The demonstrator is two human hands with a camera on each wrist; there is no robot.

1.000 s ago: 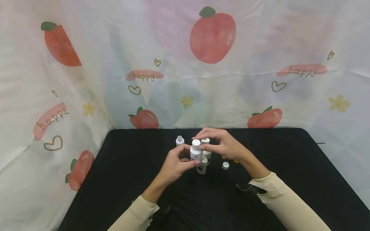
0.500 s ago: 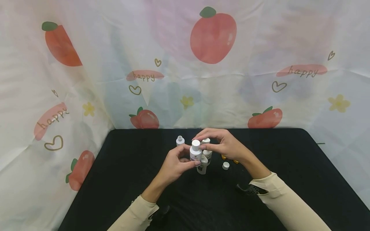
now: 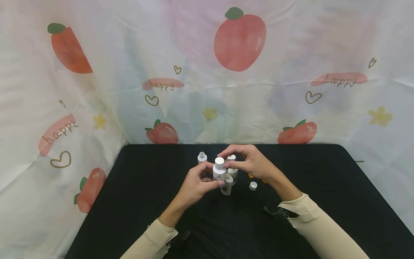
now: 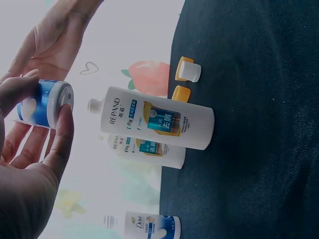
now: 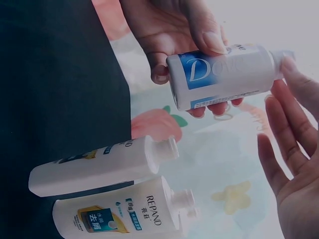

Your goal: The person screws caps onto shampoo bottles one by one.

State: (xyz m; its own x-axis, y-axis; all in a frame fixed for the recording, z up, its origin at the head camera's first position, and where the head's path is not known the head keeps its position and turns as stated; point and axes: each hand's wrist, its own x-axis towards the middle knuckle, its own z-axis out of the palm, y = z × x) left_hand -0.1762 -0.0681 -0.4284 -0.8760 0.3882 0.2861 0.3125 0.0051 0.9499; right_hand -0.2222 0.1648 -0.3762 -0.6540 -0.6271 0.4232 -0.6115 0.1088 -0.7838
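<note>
Both hands (image 3: 195,182) (image 3: 253,162) together at one bottle (image 3: 219,172)

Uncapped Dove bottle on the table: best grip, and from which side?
Probably the body of the uncapped Dove bottle, below the shoulder, coming from the person's left: it stands upright, the body is wider than the bare neck, and the REPAND bottles stand to its right.

Behind the black table (image 3: 139,180), which had rounded far corners, hung a pale cloth (image 3: 291,32) with some creases, and it continued along the left side, printed with red fruits (image 3: 240,45), yellow flowers (image 3: 380,116), thin hearts (image 3: 60,159) and pink patches (image 3: 163,84) saying "happy".
</note>
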